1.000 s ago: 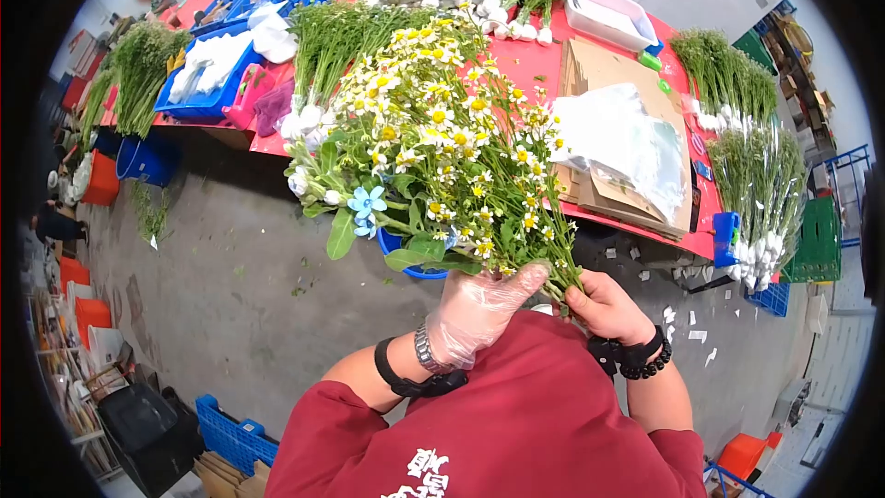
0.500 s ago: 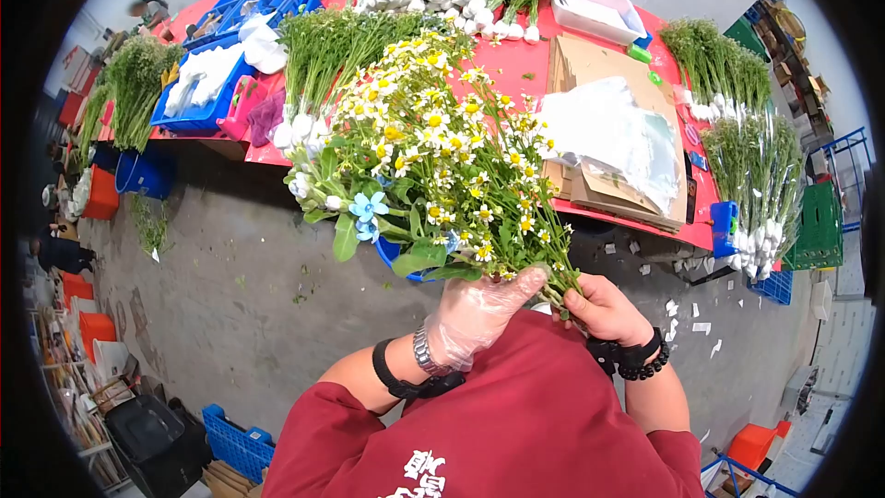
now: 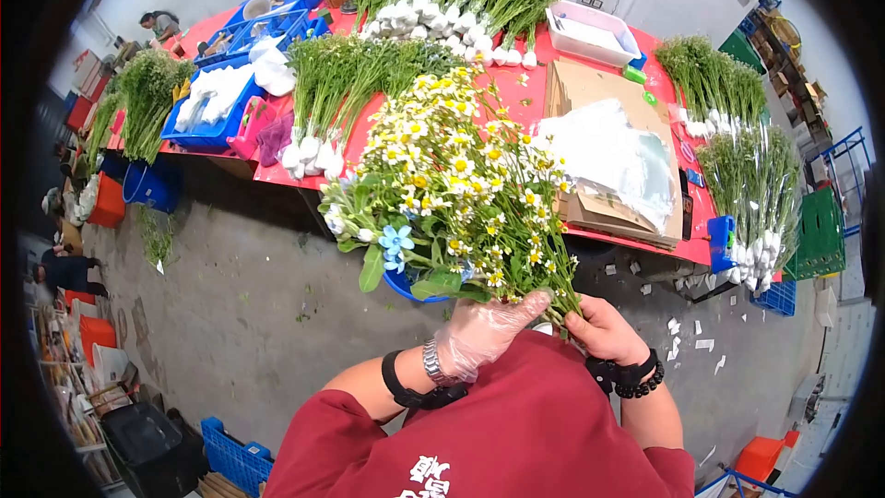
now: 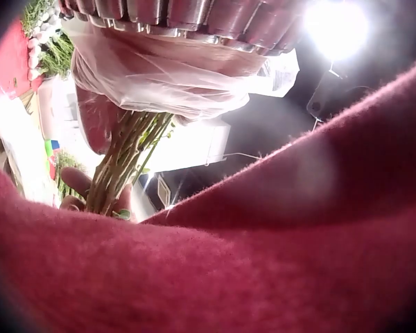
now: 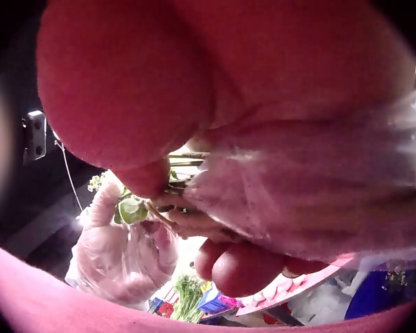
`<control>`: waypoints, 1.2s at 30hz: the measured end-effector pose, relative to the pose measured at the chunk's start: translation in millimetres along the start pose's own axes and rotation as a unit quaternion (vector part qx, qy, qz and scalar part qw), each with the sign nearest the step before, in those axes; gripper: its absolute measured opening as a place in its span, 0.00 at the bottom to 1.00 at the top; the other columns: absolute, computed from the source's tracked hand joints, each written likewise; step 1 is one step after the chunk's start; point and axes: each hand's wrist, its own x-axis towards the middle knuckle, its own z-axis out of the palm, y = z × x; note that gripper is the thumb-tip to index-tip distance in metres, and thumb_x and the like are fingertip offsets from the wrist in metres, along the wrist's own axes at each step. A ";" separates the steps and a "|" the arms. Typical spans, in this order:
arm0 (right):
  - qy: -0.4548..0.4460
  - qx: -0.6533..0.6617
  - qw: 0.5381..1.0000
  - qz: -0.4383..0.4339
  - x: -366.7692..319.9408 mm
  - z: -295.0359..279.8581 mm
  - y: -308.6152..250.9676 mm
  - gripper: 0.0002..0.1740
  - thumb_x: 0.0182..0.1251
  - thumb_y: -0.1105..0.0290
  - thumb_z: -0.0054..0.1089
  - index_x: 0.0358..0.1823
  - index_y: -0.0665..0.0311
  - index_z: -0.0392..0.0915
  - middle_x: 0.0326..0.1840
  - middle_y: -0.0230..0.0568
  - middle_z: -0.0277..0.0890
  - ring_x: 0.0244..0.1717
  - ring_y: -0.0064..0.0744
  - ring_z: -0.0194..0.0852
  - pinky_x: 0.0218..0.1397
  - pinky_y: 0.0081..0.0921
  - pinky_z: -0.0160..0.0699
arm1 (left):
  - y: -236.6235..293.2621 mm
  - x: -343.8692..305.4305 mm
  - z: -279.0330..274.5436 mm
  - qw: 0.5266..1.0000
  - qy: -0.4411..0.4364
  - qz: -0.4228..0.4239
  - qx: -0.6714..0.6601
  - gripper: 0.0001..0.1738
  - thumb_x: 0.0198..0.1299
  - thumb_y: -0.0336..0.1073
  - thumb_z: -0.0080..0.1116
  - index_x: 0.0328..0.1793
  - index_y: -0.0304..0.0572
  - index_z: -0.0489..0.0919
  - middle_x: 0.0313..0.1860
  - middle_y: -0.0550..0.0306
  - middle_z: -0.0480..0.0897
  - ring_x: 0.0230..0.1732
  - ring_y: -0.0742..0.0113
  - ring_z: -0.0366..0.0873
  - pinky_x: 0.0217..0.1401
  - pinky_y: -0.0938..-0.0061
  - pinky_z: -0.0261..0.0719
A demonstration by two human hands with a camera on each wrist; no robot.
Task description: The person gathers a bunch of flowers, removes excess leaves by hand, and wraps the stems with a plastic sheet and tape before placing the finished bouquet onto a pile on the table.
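In the head view a bouquet [image 3: 461, 184] of small white daisy-like flowers with yellow centres leans forward from my hands. Blue flowers [image 3: 395, 242] and broad green leaves sit at its lower left. My left hand [image 3: 484, 334], in a clear plastic glove, grips the bundle just below the blooms, thumb across the front. Close beside it, my right hand [image 3: 610, 327] holds the lower stems, with its thumb on them. The left wrist view shows the bare stems [image 4: 125, 159] running from the gloved hand to the right fingers. A leafy stem [image 5: 133, 210] sticks out between the hands.
A red table [image 3: 516, 111] ahead bears green flower bunches [image 3: 336, 83] with white-wrapped ends, cardboard [image 3: 576, 88] under white sheets [image 3: 608, 152], a white bin [image 3: 595, 34] and blue trays [image 3: 217, 106]. A blue bucket [image 3: 415, 286] stands behind the bouquet. Paper scraps [image 3: 704, 344] litter the floor.
The bouquet and both hands sit slightly lower and farther right in the head view, and the room has shifted a little with the head. The hold on the stems looks the same.
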 end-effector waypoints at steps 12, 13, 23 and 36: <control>0.008 0.031 0.998 -0.059 -59.1 -50.9 21.6 0.21 0.84 0.57 0.55 0.66 0.64 0.75 0.45 0.27 0.80 0.43 0.16 0.73 0.48 0.20 0.76 | -4.9 9.6 81.5 0.998 -0.017 -0.031 -0.061 0.18 0.72 0.39 0.67 0.64 0.42 0.84 0.57 0.54 0.88 0.57 0.62 0.85 0.62 0.63 0.82; 0.018 0.025 0.998 -0.059 -65.0 -57.0 26.5 0.20 0.84 0.57 0.55 0.64 0.64 0.75 0.44 0.27 0.80 0.42 0.16 0.73 0.47 0.20 0.76 | -3.1 11.4 87.4 0.999 -0.023 -0.001 0.030 0.18 0.72 0.39 0.66 0.64 0.42 0.83 0.57 0.54 0.88 0.57 0.63 0.85 0.62 0.63 0.82; -0.003 0.042 0.997 -0.058 -124.2 -111.7 43.5 0.26 0.82 0.49 0.56 0.64 0.66 0.74 0.48 0.28 0.78 0.44 0.15 0.71 0.45 0.19 0.75 | 0.8 19.7 167.7 0.986 -0.052 0.023 0.160 0.20 0.74 0.42 0.64 0.67 0.43 0.82 0.61 0.55 0.87 0.60 0.63 0.84 0.66 0.64 0.80; 0.069 0.005 0.996 -0.058 -192.7 -173.1 70.4 0.20 0.82 0.53 0.56 0.50 0.66 0.78 0.31 0.32 0.83 0.28 0.20 0.78 0.34 0.23 0.79 | 3.2 18.6 229.4 0.945 -0.115 -0.181 0.249 0.23 0.68 0.44 0.70 0.61 0.34 0.83 0.57 0.50 0.86 0.47 0.71 0.84 0.52 0.68 0.83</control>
